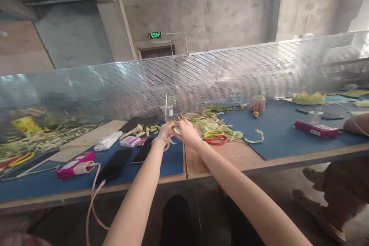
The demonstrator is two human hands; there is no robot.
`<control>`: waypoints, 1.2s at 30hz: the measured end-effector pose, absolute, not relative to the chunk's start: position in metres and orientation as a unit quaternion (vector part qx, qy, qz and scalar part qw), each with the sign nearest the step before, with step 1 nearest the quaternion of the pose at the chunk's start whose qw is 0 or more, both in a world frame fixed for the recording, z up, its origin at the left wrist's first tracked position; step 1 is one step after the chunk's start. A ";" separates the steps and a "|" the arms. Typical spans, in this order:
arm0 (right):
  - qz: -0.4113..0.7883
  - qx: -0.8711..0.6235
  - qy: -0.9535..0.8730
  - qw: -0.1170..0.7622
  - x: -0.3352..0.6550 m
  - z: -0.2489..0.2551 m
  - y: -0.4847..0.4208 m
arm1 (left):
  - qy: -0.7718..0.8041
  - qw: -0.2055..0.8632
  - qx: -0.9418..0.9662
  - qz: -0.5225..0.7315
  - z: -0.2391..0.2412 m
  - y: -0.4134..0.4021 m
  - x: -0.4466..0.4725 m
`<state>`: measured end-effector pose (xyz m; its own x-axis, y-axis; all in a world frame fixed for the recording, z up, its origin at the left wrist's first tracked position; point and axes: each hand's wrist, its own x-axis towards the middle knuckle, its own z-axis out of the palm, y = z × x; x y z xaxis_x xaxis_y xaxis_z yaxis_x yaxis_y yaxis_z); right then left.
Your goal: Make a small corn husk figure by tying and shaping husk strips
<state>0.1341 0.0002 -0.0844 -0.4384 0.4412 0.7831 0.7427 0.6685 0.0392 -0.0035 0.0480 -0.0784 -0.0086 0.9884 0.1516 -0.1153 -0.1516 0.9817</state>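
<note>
the left hand (165,131) and right hand (187,133) are touching, fingertips bent together; a pale strip (172,141) is hanging just below them at 6 o'clock, and whether either hand is clamping it cannot be told. around the hands, husks (220,125) are spreading at 3, scissors (215,137) lying along their near side; roots (152,129) are lying at 9, a box (129,141) farther out. a phone (117,164) is resting at 8, beyond a pad (142,152) partly hidden by the left forearm. a cup (170,111) is standing at 11, and a mesh screen (207,80) is blocking 12.
</note>
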 end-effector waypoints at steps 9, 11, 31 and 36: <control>-0.213 -0.452 -0.807 0.314 0.137 -0.100 0.013 | 0.398 0.479 0.574 0.532 -0.083 0.043 0.002; -0.214 -0.461 -0.803 0.312 0.135 -0.100 0.013 | 0.394 0.486 0.583 0.519 -0.083 0.040 0.004; -0.144 -0.514 -0.788 0.308 0.137 -0.100 0.011 | 0.410 0.461 0.624 0.479 -0.089 0.040 0.005; -0.124 -0.504 -0.789 0.330 0.140 -0.098 0.010 | 0.410 0.464 0.631 0.467 -0.089 0.040 0.004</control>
